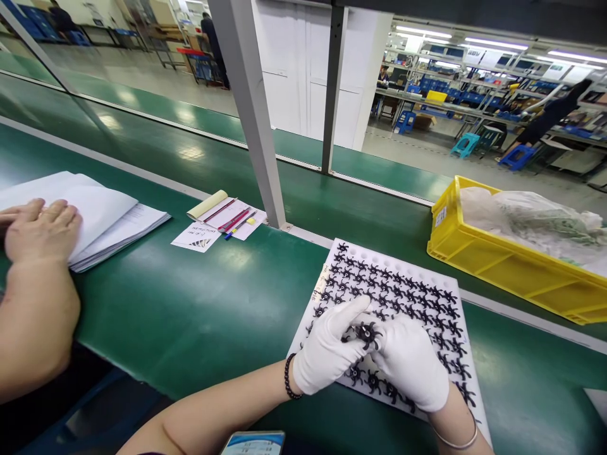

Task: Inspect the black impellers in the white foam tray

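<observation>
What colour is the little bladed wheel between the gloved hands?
Black; the bladed wheel shows in the head view.

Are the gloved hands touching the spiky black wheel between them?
Touching: the head view shows the black wheel gripped by the left hand and right hand together.

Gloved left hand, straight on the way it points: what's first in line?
The black finned wheel, which it seems to touch; just beyond, likely the gloved right hand. Exact depth is unclear.
</observation>
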`<action>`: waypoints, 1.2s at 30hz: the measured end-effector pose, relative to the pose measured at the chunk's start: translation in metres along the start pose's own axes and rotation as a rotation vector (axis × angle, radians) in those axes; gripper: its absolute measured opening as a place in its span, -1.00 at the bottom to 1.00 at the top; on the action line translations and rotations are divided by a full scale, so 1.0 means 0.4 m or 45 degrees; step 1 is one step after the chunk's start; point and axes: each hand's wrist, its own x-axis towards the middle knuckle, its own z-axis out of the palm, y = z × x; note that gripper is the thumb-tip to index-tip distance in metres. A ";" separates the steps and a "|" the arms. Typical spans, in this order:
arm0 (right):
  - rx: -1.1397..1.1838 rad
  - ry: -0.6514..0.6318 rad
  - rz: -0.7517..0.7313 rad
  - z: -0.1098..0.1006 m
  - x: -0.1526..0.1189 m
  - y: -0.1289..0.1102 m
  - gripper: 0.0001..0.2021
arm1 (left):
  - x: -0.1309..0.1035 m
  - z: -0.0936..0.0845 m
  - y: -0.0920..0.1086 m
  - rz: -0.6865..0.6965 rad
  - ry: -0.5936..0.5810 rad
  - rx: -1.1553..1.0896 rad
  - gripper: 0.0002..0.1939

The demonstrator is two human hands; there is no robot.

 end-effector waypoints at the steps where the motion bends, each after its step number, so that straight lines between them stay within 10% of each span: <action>1: -0.013 -0.007 -0.003 -0.004 0.001 0.000 -0.63 | -0.001 0.003 -0.002 -0.005 -0.031 -0.059 -0.40; 15: 0.140 0.070 0.089 -0.092 -0.002 0.034 -0.63 | -0.003 0.008 -0.026 0.029 -0.111 -0.021 -0.22; 36: 0.156 -0.024 0.112 -0.070 0.003 0.024 -0.45 | -0.016 0.006 -0.015 0.234 -0.233 0.308 -0.27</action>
